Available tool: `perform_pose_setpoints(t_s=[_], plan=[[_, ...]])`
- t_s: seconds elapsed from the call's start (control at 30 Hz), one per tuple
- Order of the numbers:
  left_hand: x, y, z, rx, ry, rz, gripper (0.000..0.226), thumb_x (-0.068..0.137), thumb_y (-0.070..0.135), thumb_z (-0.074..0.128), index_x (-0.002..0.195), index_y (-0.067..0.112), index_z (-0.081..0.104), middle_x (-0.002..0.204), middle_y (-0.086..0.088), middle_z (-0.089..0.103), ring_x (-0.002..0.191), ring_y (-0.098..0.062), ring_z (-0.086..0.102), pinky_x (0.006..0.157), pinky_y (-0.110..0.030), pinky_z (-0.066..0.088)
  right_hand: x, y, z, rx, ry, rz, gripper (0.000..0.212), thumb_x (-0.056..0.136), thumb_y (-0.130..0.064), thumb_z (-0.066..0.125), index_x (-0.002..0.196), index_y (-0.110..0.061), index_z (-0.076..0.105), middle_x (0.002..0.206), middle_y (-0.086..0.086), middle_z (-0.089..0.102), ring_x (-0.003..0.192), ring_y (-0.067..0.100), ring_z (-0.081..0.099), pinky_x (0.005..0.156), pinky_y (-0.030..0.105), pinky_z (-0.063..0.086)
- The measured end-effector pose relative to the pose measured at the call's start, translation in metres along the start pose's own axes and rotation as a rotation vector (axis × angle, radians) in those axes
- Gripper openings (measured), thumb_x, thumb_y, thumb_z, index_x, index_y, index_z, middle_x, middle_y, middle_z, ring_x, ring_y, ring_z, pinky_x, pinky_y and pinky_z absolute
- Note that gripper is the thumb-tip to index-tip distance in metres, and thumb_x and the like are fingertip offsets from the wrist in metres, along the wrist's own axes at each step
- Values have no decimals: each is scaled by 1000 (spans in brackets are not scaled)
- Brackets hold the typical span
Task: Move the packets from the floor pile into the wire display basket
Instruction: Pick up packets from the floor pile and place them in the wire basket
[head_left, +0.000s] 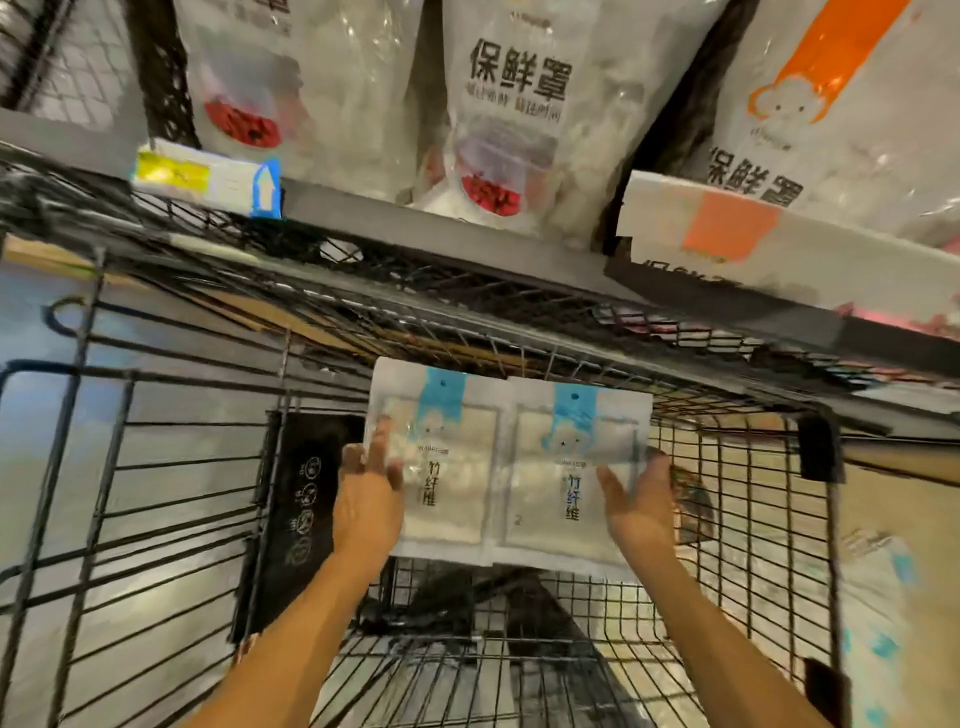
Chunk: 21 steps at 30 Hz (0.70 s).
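Two white packets with blue tops stand side by side over the black wire display basket (727, 519). My left hand (366, 499) grips the outer edge of the left packet (447, 462). On the other side, my right hand (636, 499) holds the outer edge of the right packet (576, 467). Both packets are upright, their printed fronts toward me, near the basket's back wall. The floor pile is mostly out of view; a few similar blue-marked packets (872, 597) lie blurred at the right, outside the basket.
A grey shelf (415, 228) runs above the basket, carrying large white bags (519, 104) and an orange-marked box (753, 234). A price tag (208, 176) hangs on its edge. A black sign panel (301, 509) stands at the basket's left. Wire racking fills the left side.
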<state>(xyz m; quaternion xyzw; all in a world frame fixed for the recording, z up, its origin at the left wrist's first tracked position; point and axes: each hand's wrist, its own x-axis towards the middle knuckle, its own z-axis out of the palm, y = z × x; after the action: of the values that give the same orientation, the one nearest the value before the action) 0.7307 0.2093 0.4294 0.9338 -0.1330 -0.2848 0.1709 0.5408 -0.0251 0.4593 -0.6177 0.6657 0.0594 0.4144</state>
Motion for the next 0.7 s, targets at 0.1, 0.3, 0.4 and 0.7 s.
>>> perform_pose_setpoints(t_s=[0.1, 0.3, 0.4, 0.7], plan=[[2, -10, 14, 261, -110, -8, 54, 105, 23, 46, 158, 21, 35, 149, -26, 39, 133, -43, 39, 102, -52, 43, 0, 0, 8, -199, 66, -78, 48, 98, -26, 67, 129, -3, 38, 127, 18, 50, 112, 33, 57, 87, 44, 56], [-1, -6, 10, 529, -16, 191, 71, 91, 23, 65, 155, 7, 37, 153, -35, 37, 140, -51, 36, 109, -59, 33, -10, 1, 4, -699, 216, -278, 53, 100, -44, 51, 136, -5, 43, 126, 16, 53, 119, 33, 52, 103, 53, 42], [-16, 9, -9, 502, 60, 120, 66, 98, 36, 54, 157, 14, 35, 160, -26, 33, 147, -42, 32, 112, -56, 34, -15, 0, -12, -663, 135, -383, 60, 101, -48, 47, 149, -12, 38, 141, 12, 50, 132, 30, 47, 115, 53, 33], [-82, 72, -93, 379, 204, 164, 58, 106, 44, 32, 159, 20, 32, 166, -11, 29, 154, -28, 26, 123, -51, 25, -65, -54, -96, -708, 108, -610, 73, 100, -63, 35, 161, -24, 30, 168, 6, 30, 155, 26, 23, 128, 50, 10]])
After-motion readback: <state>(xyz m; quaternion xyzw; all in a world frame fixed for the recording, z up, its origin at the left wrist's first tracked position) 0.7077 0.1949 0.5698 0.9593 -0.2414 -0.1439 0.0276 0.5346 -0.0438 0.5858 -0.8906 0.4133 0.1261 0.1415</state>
